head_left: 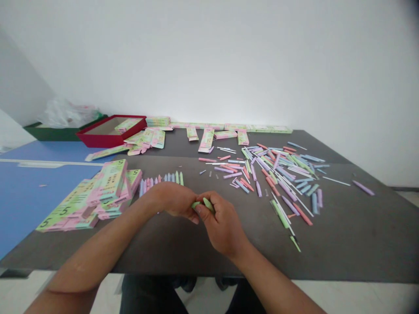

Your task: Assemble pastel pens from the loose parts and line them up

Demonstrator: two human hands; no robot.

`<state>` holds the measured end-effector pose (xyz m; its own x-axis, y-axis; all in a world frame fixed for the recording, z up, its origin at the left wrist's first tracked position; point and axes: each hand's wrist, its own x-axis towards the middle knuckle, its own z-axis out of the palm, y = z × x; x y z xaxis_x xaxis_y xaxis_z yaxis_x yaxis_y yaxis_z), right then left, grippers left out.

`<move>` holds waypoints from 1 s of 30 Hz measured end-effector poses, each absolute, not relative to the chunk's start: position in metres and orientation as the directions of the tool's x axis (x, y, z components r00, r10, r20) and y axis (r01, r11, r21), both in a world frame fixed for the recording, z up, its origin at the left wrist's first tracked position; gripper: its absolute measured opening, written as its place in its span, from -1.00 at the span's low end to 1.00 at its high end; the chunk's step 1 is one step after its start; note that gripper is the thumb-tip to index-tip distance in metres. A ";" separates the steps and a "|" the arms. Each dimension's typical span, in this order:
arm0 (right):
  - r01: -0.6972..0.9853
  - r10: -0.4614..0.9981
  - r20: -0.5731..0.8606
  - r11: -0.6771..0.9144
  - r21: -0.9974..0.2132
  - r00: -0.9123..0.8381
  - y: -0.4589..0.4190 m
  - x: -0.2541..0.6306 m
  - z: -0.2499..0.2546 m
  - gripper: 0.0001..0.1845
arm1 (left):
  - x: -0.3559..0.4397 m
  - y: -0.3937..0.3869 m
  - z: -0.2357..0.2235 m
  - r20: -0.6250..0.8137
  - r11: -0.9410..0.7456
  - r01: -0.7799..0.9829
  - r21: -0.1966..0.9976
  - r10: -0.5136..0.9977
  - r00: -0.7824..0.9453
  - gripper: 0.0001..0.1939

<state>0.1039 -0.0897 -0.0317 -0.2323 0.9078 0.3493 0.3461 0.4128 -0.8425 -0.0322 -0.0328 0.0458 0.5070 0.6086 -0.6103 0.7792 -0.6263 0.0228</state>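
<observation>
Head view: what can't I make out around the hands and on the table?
All in the head view:
Left hand: its grip is mostly hidden behind the back of the hand.
Green pieces: partly covered by the right hand; I can't tell whether they join.
Row of pens: near ends hidden by the left arm.
Stacked boxes: finer print too small and blurred.

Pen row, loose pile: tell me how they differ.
The pen row lies side by side; the loose pile points every which way. The pen row is compact; the loose pile sprawls. White rods show in the loose pile, none in the pen row. Both include green, blue and purple.
</observation>
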 end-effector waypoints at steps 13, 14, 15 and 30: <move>0.337 0.858 0.472 0.514 -0.788 -0.204 -0.084 0.102 -0.030 -0.74 | -0.048 -0.019 0.052 -0.576 -0.628 0.772 0.097 0.597 0.558 -0.57; 0.344 0.865 0.466 0.501 -0.794 -0.185 -0.086 0.107 -0.030 -0.73 | -0.049 -0.018 0.053 -0.586 -0.611 0.785 0.100 0.602 0.543 -0.49; 0.365 0.873 0.458 0.486 -0.794 -0.167 -0.087 0.113 -0.029 -0.74 | -0.051 -0.018 0.054 -0.598 -0.591 0.801 0.096 0.609 0.521 -0.41; 0.660 0.979 0.165 0.046 -0.750 0.119 -0.023 0.289 -0.026 -0.68 | -0.054 -0.016 0.061 -0.649 -0.554 0.825 0.114 0.587 0.484 -0.24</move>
